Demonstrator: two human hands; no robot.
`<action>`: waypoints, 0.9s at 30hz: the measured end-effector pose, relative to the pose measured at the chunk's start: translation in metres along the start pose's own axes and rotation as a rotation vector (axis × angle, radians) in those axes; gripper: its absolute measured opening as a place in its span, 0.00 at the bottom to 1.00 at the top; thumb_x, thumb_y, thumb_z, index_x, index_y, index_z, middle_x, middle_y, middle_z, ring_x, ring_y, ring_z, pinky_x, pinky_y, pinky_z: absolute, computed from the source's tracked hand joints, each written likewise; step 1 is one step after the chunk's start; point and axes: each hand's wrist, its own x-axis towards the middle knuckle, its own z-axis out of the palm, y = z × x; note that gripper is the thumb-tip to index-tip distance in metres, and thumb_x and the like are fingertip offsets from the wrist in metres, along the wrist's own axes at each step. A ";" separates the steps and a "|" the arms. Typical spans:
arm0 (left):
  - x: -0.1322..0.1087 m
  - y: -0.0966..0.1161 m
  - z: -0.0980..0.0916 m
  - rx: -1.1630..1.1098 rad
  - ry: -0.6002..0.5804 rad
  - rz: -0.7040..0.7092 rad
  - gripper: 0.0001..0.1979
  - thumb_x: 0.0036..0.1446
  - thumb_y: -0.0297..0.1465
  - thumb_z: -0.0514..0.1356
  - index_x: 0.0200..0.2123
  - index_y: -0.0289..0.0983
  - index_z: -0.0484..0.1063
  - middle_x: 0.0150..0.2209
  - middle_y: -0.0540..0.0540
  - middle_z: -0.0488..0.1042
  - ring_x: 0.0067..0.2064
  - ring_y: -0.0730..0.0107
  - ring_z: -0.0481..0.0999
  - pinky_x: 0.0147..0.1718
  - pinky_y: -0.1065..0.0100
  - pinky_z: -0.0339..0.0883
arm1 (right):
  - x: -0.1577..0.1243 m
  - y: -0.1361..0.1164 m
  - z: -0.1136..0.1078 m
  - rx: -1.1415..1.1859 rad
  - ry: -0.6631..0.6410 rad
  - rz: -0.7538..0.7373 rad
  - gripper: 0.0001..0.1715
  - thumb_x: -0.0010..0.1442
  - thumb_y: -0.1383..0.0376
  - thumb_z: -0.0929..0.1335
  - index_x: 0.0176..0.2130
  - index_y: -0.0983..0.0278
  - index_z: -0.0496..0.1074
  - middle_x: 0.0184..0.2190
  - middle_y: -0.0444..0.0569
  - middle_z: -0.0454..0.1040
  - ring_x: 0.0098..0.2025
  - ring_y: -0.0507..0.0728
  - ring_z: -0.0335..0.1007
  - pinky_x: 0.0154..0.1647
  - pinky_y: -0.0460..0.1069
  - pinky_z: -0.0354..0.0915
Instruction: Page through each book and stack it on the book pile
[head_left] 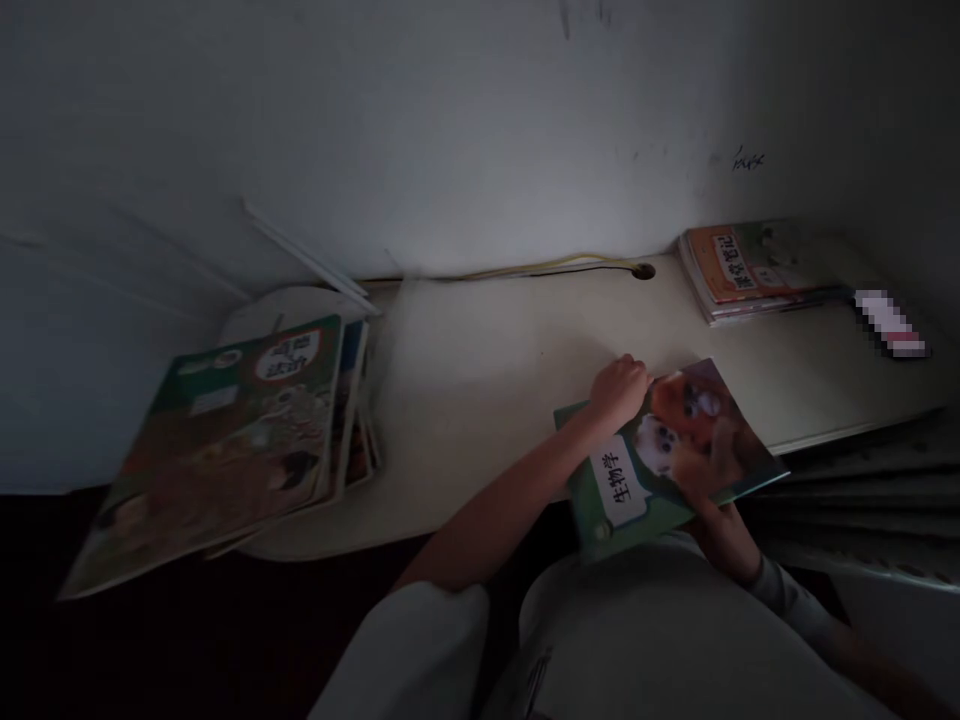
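Note:
A biology textbook [697, 420] with monkeys on its green cover is held tilted over the table's front edge, close to my body. My left hand [621, 388] reaches across the cover and is closed at the book's far edge; its fingertips are partly hidden. At the near edge, my right hand [720, 528] grips the same book, with the thumb side showing and the other fingers hidden beneath it.
A pile of large picture-covered books [232, 430] overhangs the table's left end. More books [750, 270] are stacked at the back right, with a blurred-out phone-like object [892, 322] beside them. A yellow cable [555, 262] runs along the wall into a hole in the white tabletop [465, 400].

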 end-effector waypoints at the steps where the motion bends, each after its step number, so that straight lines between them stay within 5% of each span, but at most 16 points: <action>1: -0.003 0.001 0.000 -0.021 0.006 0.005 0.15 0.64 0.34 0.50 0.40 0.30 0.72 0.40 0.35 0.72 0.45 0.58 0.73 0.42 0.63 0.65 | -0.001 -0.002 -0.001 -0.034 0.007 -0.006 0.12 0.46 0.55 0.72 0.35 0.45 0.77 0.35 0.43 0.78 0.42 0.64 0.75 0.40 0.60 0.74; 7: -0.008 -0.018 -0.008 -0.373 0.021 -0.076 0.13 0.63 0.37 0.50 0.37 0.35 0.70 0.34 0.44 0.75 0.36 0.67 0.73 0.37 0.68 0.64 | 0.002 -0.015 0.001 -0.060 0.088 -0.020 0.16 0.51 0.56 0.70 0.42 0.51 0.77 0.39 0.46 0.79 0.52 0.65 0.70 0.58 0.64 0.62; 14: -0.007 -0.027 -0.031 -0.743 0.151 -0.069 0.23 0.62 0.45 0.46 0.24 0.36 0.67 0.25 0.47 0.72 0.32 0.69 0.70 0.36 0.68 0.63 | 0.034 -0.049 -0.016 0.025 0.073 -0.078 0.18 0.48 0.58 0.74 0.41 0.56 0.77 0.40 0.46 0.79 0.46 0.62 0.73 0.56 0.61 0.63; 18: -0.004 -0.016 -0.052 -1.249 0.257 -0.117 0.28 0.56 0.55 0.47 0.32 0.35 0.71 0.31 0.46 0.75 0.34 0.68 0.73 0.36 0.68 0.65 | 0.060 -0.068 -0.019 0.254 0.178 -0.109 0.20 0.54 0.49 0.69 0.42 0.57 0.75 0.45 0.48 0.77 0.50 0.62 0.71 0.53 0.61 0.66; 20: -0.004 -0.006 -0.055 -1.471 0.174 -0.178 0.31 0.55 0.57 0.47 0.36 0.35 0.72 0.34 0.44 0.77 0.37 0.66 0.75 0.38 0.67 0.67 | 0.070 -0.071 -0.016 0.343 0.144 -0.103 0.26 0.54 0.44 0.67 0.45 0.57 0.73 0.48 0.49 0.76 0.51 0.63 0.71 0.52 0.62 0.67; 25: -0.013 0.020 -0.034 -1.702 -0.285 -0.254 0.22 0.56 0.48 0.55 0.34 0.34 0.75 0.35 0.41 0.79 0.39 0.61 0.76 0.40 0.62 0.69 | 0.081 -0.074 -0.009 0.382 -0.022 -0.112 0.42 0.44 0.36 0.67 0.51 0.57 0.69 0.51 0.52 0.73 0.54 0.64 0.68 0.52 0.62 0.67; 27: -0.014 0.020 -0.028 -1.708 -0.288 -0.274 0.20 0.57 0.45 0.56 0.35 0.34 0.75 0.36 0.41 0.80 0.39 0.61 0.77 0.40 0.61 0.69 | 0.083 -0.078 -0.010 0.413 -0.031 -0.078 0.43 0.42 0.35 0.68 0.50 0.57 0.69 0.50 0.52 0.74 0.54 0.64 0.69 0.50 0.61 0.69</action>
